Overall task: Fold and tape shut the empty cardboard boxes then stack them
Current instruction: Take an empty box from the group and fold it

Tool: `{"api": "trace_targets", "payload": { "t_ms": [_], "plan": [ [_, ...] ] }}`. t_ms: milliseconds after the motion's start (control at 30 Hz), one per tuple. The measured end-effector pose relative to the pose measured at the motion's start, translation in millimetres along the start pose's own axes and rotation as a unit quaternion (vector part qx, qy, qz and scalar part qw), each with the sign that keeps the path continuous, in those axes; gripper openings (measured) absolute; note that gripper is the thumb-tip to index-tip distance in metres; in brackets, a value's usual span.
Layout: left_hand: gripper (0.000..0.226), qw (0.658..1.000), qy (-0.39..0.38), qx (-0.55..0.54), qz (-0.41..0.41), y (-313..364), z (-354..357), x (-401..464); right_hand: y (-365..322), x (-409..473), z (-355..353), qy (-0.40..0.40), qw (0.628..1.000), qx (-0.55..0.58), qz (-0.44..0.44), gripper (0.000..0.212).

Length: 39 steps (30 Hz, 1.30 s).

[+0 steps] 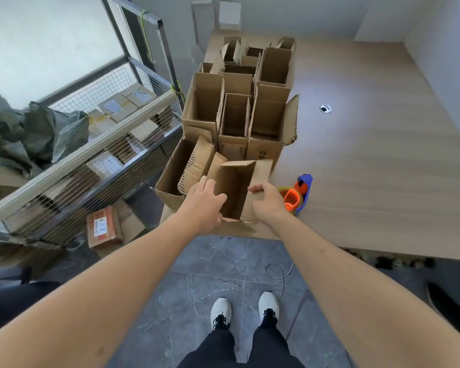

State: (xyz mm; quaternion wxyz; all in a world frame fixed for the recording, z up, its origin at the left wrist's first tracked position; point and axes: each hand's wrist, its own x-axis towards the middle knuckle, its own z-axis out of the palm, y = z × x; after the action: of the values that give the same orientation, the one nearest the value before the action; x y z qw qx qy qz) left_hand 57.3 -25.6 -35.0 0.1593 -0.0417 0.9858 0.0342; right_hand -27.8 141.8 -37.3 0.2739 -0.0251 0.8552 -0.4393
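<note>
Both hands grip one open box (234, 189), left hand (205, 201), right hand (267, 200), on a wooden table (369, 168) above grey tiles (223, 264).

Open brown cardboard boxes (239, 107), flaps up, seemingly empty, clustered on table (369, 168)

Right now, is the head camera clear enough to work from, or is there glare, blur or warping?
Head view: even daylight, no harsh glare; the box gripped by the left hand and right hand is sharp enough. Wide-angle warping bends the rack and stretches the forearms. The far boxes look softer.
</note>
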Motion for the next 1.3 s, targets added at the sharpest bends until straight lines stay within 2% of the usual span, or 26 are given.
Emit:
{"api": "trace_targets", "payload": {
  "t_ms": [267, 367, 533, 800, 867, 1000, 1033, 1167, 1300],
  "plan": [
    [0.040, 0.999, 0.042, -0.009, 0.030, 3.9, -64.9, -5.5, -22.9, -35.1, -47.0, 0.014, 0.999, 0.033, 0.028, 0.050],
    [0.037, 0.996, 0.073, -0.028, 0.033, 21.5, -83.4, -0.4, -25.3, -43.9, -69.7, 0.044, 0.997, 0.048, 0.034, 0.053],
    [0.034, 0.992, 0.122, 0.001, 0.033, 70.3, -107.5, 21.6, -20.3, -52.1, -124.7, 0.080, 0.994, 0.067, 0.025, 0.052],
    [0.049, 0.991, 0.071, -0.100, 0.056, 176.0, -125.7, 90.0, 24.0, -32.6, -226.8, 0.153, 0.979, 0.131, 0.030, 0.047],
    [0.060, 0.982, 0.053, -0.179, 0.039, 204.9, -121.9, 110.1, 42.5, -20.3, -250.4, 0.151, 0.977, 0.148, 0.040, 0.046],
    [0.074, 0.927, 0.011, -0.374, -0.019, 262.5, -107.8, 143.1, 81.5, 7.6, -284.1, 0.123, 0.976, 0.169, 0.066, 0.048],
    [0.075, 0.922, 0.013, -0.385, -0.032, 274.3, -101.8, 149.4, 91.5, 13.1, -288.9, 0.114, 0.977, 0.169, 0.070, 0.049],
    [0.074, 0.940, 0.075, -0.325, -0.072, 305.9, -78.9, 168.6, 129.6, 28.7, -300.7, 0.072, 0.981, 0.163, 0.080, 0.049],
    [0.071, 0.953, 0.060, -0.292, -0.059, 320.3, -55.0, 185.9, 158.6, 38.5, -310.8, 0.038, 0.986, 0.140, 0.084, 0.059]
  ]
}}
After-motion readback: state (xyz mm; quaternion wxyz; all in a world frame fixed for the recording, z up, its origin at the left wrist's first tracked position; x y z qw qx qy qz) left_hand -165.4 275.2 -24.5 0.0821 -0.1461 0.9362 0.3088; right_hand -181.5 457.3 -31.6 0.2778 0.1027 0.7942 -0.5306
